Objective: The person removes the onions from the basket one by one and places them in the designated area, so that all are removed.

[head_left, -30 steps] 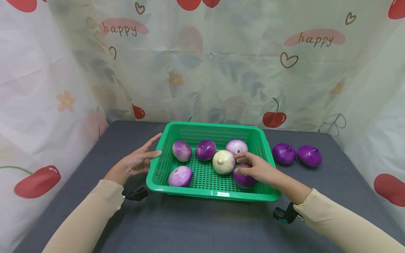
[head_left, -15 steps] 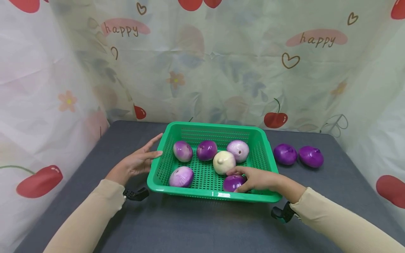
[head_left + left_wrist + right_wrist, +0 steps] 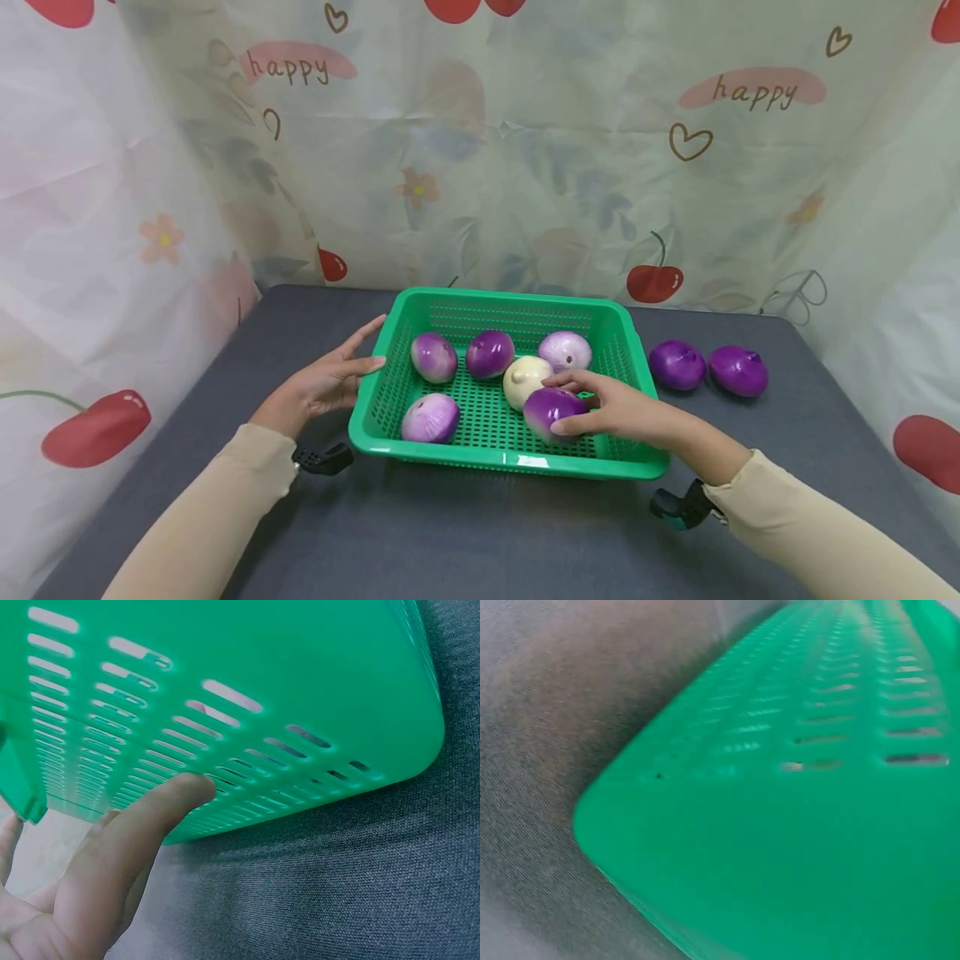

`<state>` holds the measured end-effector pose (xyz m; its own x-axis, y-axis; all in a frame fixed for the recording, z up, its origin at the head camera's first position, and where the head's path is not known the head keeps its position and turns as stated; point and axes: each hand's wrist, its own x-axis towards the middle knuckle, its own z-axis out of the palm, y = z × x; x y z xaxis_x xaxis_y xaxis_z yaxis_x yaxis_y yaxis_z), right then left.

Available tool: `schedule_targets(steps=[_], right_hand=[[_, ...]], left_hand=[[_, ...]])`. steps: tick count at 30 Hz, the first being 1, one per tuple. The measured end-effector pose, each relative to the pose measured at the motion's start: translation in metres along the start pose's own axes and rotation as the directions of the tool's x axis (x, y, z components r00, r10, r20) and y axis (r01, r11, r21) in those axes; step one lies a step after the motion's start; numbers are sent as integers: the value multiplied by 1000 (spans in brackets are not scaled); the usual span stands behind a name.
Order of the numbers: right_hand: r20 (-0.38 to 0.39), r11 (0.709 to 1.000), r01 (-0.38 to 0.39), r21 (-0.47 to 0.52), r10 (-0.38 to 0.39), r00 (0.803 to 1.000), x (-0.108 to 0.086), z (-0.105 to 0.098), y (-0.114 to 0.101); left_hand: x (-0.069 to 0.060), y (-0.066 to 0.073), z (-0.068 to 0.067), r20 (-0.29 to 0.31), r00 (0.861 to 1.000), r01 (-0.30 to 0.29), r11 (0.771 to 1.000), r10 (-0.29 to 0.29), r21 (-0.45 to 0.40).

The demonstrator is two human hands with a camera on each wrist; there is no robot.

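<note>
In the head view my right hand (image 3: 622, 408) grips a purple onion (image 3: 553, 412) between fingers and thumb, inside the green basket (image 3: 480, 461). Just behind that onion is a white onion (image 3: 523, 379), partly covered by it and my fingers. My left hand (image 3: 318, 387) is at the basket's left end, fingers extended, with fingertips at the rim. Seen from the left wrist, a finger (image 3: 142, 840) of it points at the slotted wall (image 3: 360, 682). The right wrist view shows only the basket's outside (image 3: 765, 855) and dark cloth; that hand is hidden there.
Also in the basket are a pale purple onion (image 3: 565, 350) at back right, a dark purple one (image 3: 490, 354), a two-toned one (image 3: 433, 357) and a light one (image 3: 430, 418) at front left. Two purple onions (image 3: 677, 365) (image 3: 738, 371) lie on the dark cloth (image 3: 480, 542) to the right.
My right hand has taken hold of the purple onion, shifted it left within the basket, and now holds it slightly higher and tilted. My left hand stays at the basket's end.
</note>
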<state>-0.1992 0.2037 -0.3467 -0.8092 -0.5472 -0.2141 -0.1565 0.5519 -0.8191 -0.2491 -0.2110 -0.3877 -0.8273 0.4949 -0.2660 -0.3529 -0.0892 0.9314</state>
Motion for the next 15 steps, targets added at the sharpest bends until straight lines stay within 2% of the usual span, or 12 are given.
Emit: schedule_targets(steps=[4,9,13,15], right_hand=[[-12,993,14,115,-13,1000,-5,-7,-2],[-22,972,-1,236,7,1000,-15,-16,-3],[-40,961,16,277,-5,999,-20,-21,-1],[-62,963,42,267,-27,998,-22,-23,1]], left_hand=[[0,0,0,4,1000,-3,1000,3,1],[0,-1,-1,1,1000,-4,1000,4,1],[0,-1,0,4,1000,-7,1000,7,4],[0,-2,0,3,1000,-4,1000,3,3]])
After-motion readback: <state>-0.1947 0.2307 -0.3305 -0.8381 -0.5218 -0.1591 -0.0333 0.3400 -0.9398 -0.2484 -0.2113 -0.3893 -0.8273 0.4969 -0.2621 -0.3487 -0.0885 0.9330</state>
